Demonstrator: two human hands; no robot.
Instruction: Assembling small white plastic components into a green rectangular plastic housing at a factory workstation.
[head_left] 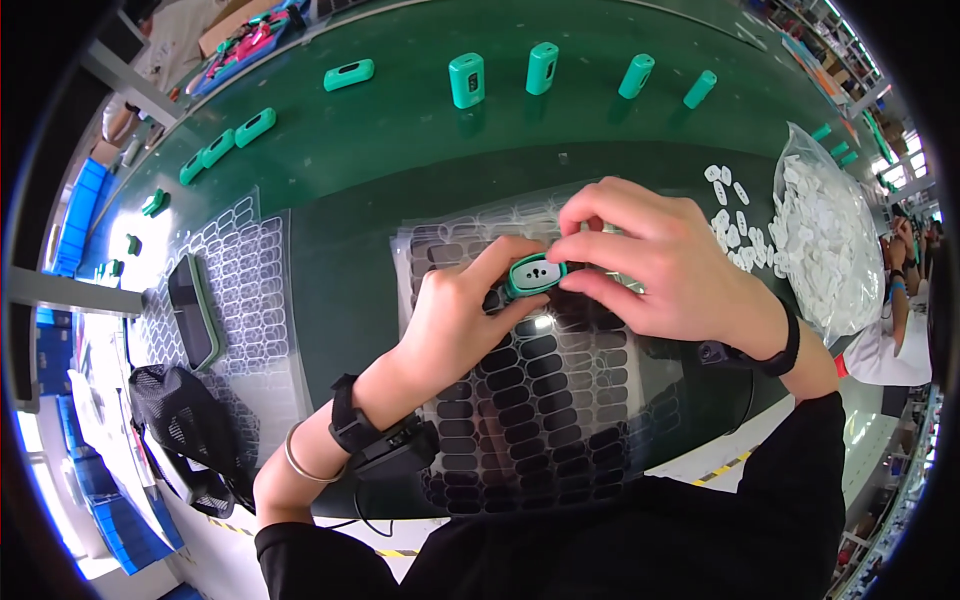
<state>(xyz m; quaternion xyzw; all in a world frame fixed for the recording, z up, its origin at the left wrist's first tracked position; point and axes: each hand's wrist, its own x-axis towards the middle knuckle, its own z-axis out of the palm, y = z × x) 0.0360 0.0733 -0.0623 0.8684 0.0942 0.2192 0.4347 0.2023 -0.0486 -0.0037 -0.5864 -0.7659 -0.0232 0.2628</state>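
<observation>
In the middle of the view my left hand (455,300) grips a small green plastic casing (515,287) between thumb and fingers. Its end faces up, and an oval white insert (536,274) with dark holes sits inside the green rim. My right hand (640,255) is closed at the casing's right edge, thumb and fingertips pinched against it. Whether something small is between those fingertips is hidden. Below both hands lie clear sheets with rows of dark oval stickers (530,385).
Several green casings (466,82) stand or lie along the far side of the green table (400,140). Loose white pieces (735,235) and a clear bag of them (825,240) are at right. A phone (195,310), another sticker sheet (260,300) and a black mesh bag (190,420) are at left.
</observation>
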